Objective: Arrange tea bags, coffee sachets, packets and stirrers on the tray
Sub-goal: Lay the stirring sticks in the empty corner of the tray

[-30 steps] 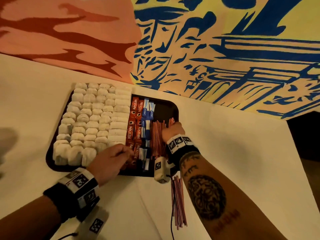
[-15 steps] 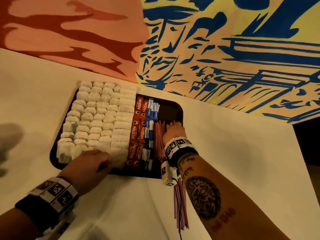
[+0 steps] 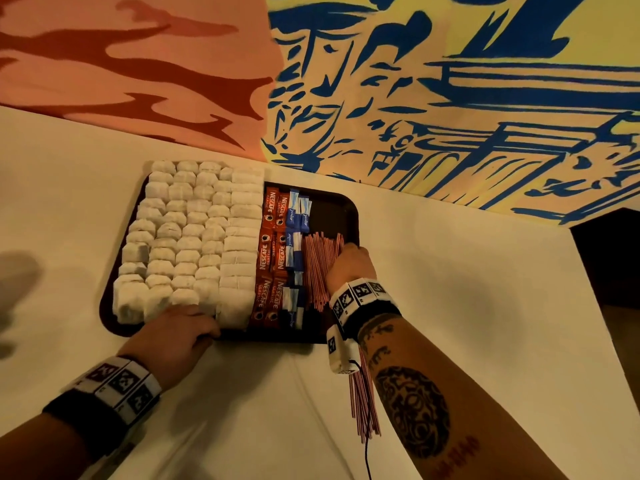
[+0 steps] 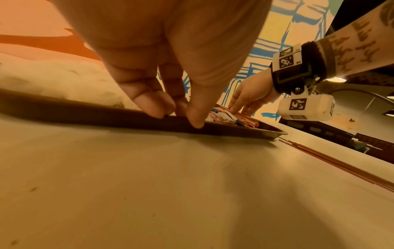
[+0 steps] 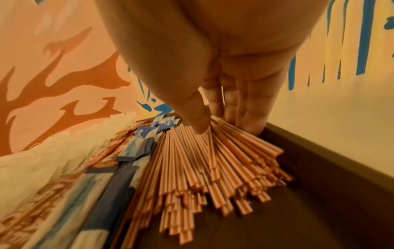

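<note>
A dark brown tray [image 3: 332, 209] holds rows of white tea bags [image 3: 194, 237], red coffee sachets [image 3: 268, 258], blue packets [image 3: 294, 244] and striped stirrers [image 3: 318, 268]. My left hand [image 3: 204, 327] holds the tray's near rim below the tea bags, with the fingers on top of the rim [image 4: 85, 114] and the thumb on its outer side. My right hand [image 3: 349, 261] is at the stirrers' far ends. There its thumb and fingers [image 5: 245, 118] squeeze the bunch [image 5: 202, 168], which fans out toward me beside the tray's right wall [image 5: 330, 161].
A loose bunch of stirrers [image 3: 363, 403] lies on the cream table just off the tray's near right corner, partly under my right forearm. A painted wall rises close behind the tray. The table ends at a dark gap [image 3: 606, 258] on the right.
My left hand has moved left from the coffee sachets to the tray's near rim below the tea bags. My right hand has slid a little farther along the stirrers.
</note>
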`<action>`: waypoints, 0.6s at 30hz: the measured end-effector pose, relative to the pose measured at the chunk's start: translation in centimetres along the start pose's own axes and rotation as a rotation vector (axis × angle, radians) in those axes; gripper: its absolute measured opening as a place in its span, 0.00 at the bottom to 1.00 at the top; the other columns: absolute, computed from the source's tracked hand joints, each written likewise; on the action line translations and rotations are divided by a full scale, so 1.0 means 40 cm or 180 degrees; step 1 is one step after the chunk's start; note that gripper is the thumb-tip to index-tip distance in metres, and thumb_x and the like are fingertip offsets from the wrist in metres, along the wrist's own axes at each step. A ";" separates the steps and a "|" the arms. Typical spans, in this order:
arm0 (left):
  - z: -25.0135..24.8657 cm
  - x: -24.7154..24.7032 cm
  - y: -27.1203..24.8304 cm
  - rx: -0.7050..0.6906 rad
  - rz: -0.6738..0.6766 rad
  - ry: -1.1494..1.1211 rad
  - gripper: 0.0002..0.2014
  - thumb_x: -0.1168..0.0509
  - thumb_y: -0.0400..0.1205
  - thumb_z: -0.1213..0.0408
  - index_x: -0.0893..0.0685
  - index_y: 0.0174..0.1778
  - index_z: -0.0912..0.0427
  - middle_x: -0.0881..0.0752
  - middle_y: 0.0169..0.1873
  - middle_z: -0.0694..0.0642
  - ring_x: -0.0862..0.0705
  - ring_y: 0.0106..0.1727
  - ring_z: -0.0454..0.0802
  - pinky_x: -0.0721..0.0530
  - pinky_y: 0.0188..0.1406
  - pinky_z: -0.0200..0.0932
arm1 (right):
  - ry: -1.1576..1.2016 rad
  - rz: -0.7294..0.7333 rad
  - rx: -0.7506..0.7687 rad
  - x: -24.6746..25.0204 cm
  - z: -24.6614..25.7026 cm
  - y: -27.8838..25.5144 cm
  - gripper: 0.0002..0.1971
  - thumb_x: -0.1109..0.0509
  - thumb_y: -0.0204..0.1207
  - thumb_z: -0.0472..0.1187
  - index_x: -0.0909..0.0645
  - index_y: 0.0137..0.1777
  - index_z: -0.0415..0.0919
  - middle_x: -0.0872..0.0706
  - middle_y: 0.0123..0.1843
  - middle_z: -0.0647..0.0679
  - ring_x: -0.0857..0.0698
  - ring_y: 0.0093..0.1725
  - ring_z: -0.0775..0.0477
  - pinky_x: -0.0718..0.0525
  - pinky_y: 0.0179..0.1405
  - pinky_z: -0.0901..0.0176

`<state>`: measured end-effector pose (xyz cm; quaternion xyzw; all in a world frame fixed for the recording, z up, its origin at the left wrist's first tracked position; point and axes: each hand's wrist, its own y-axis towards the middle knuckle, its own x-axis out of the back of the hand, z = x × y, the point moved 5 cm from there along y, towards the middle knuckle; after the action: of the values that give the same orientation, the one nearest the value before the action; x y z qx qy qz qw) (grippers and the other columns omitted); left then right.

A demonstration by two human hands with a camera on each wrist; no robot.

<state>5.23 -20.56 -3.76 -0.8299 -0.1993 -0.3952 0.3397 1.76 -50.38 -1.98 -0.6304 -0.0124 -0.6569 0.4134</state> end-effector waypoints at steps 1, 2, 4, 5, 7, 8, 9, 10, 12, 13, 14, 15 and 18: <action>0.000 0.000 0.001 -0.0006 -0.0033 0.0008 0.08 0.37 0.85 0.53 0.15 0.53 0.34 0.25 0.47 0.37 0.27 0.52 0.38 0.31 0.53 0.36 | 0.0042 -0.0055 0.0024 0.003 -0.001 -0.007 0.23 0.33 0.78 0.31 0.30 0.73 0.34 0.27 0.73 0.35 0.20 0.69 0.36 0.19 0.70 0.47; 0.000 0.000 0.002 -0.0009 -0.0062 0.0028 0.08 0.36 0.85 0.53 0.13 0.55 0.37 0.24 0.47 0.38 0.27 0.51 0.39 0.30 0.53 0.36 | 0.0097 -0.0134 0.0030 0.007 -0.007 -0.015 0.22 0.34 0.78 0.32 0.29 0.72 0.35 0.26 0.72 0.36 0.19 0.68 0.36 0.19 0.69 0.46; -0.005 0.001 -0.001 0.0017 -0.0082 0.0117 0.08 0.36 0.85 0.54 0.12 0.55 0.40 0.23 0.47 0.39 0.26 0.51 0.40 0.27 0.54 0.36 | 0.0241 -0.0319 0.0047 0.023 -0.029 -0.037 0.20 0.35 0.80 0.35 0.28 0.71 0.35 0.25 0.71 0.36 0.19 0.66 0.36 0.20 0.67 0.49; -0.008 0.004 -0.003 0.0039 -0.0090 0.0131 0.08 0.35 0.84 0.55 0.12 0.55 0.40 0.22 0.47 0.40 0.25 0.51 0.41 0.26 0.55 0.37 | 0.0351 -0.0397 0.0069 0.034 -0.047 -0.050 0.19 0.36 0.81 0.36 0.27 0.71 0.36 0.25 0.70 0.37 0.19 0.67 0.37 0.22 0.66 0.51; -0.014 0.013 -0.005 0.0059 -0.0112 0.0146 0.08 0.34 0.84 0.56 0.12 0.54 0.41 0.19 0.50 0.42 0.20 0.54 0.44 0.23 0.58 0.39 | 0.0610 -0.0504 0.0017 0.050 -0.099 -0.076 0.18 0.37 0.83 0.37 0.26 0.72 0.37 0.24 0.71 0.39 0.21 0.68 0.40 0.26 0.61 0.59; -0.024 0.017 -0.007 0.0058 -0.0115 0.0198 0.08 0.35 0.84 0.56 0.12 0.55 0.42 0.17 0.52 0.43 0.19 0.55 0.45 0.22 0.58 0.40 | 0.0718 -0.0537 -0.0057 0.053 -0.135 -0.091 0.18 0.36 0.83 0.38 0.26 0.73 0.38 0.23 0.72 0.40 0.21 0.69 0.41 0.28 0.59 0.61; -0.038 0.016 -0.010 0.0062 -0.0067 0.0251 0.09 0.36 0.84 0.56 0.12 0.56 0.42 0.16 0.53 0.44 0.19 0.55 0.46 0.22 0.58 0.40 | 0.0816 -0.0560 -0.0137 0.051 -0.172 -0.109 0.19 0.35 0.83 0.39 0.26 0.73 0.39 0.23 0.73 0.40 0.21 0.70 0.41 0.29 0.59 0.62; -0.050 0.014 -0.012 0.0075 -0.0067 0.0204 0.09 0.36 0.85 0.56 0.14 0.58 0.43 0.15 0.54 0.44 0.19 0.54 0.45 0.22 0.57 0.40 | 0.0879 -0.0550 -0.0260 0.044 -0.213 -0.129 0.20 0.35 0.83 0.41 0.26 0.74 0.39 0.22 0.73 0.40 0.21 0.71 0.40 0.28 0.61 0.60; -0.060 0.015 -0.014 0.0155 -0.0056 -0.0177 0.10 0.36 0.85 0.56 0.16 0.61 0.43 0.14 0.54 0.44 0.20 0.49 0.42 0.24 0.51 0.38 | 0.0786 -0.0393 -0.0473 0.000 -0.267 -0.155 0.24 0.33 0.82 0.48 0.26 0.74 0.40 0.22 0.74 0.40 0.22 0.72 0.37 0.24 0.69 0.52; -0.088 0.011 -0.015 0.0063 -0.0004 -0.0367 0.10 0.35 0.85 0.57 0.16 0.61 0.43 0.14 0.52 0.43 0.21 0.47 0.39 0.25 0.48 0.35 | 0.0712 -0.0322 -0.0621 -0.021 -0.304 -0.186 0.26 0.32 0.80 0.53 0.25 0.74 0.40 0.22 0.73 0.40 0.23 0.72 0.36 0.23 0.70 0.49; -0.131 0.005 -0.014 -0.0123 0.0085 -0.0483 0.09 0.35 0.85 0.57 0.17 0.59 0.40 0.15 0.50 0.40 0.21 0.45 0.34 0.26 0.45 0.31 | 0.0643 -0.0289 -0.0792 -0.039 -0.345 -0.234 0.29 0.33 0.79 0.58 0.25 0.73 0.40 0.22 0.72 0.40 0.24 0.72 0.36 0.22 0.69 0.46; -0.141 0.001 -0.010 -0.0116 0.0148 -0.0659 0.08 0.35 0.85 0.58 0.18 0.56 0.38 0.16 0.49 0.37 0.21 0.45 0.30 0.27 0.43 0.27 | 0.0453 -0.0191 -0.0824 -0.073 -0.347 -0.248 0.32 0.34 0.77 0.64 0.25 0.71 0.40 0.23 0.69 0.41 0.24 0.70 0.36 0.21 0.67 0.45; -0.201 -0.021 0.002 -0.0170 0.0355 -0.0998 0.07 0.36 0.86 0.57 0.19 0.51 0.36 0.16 0.46 0.34 0.19 0.47 0.30 0.28 0.42 0.24 | 0.0020 -0.0091 -0.0762 -0.146 -0.338 -0.291 0.34 0.29 0.73 0.65 0.27 0.71 0.43 0.27 0.69 0.43 0.28 0.69 0.38 0.23 0.65 0.45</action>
<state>0.58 -26.48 -0.79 -0.8999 -0.1929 -0.2465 0.3036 -16.59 -46.92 -3.78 -0.6729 0.0584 -0.6615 0.3258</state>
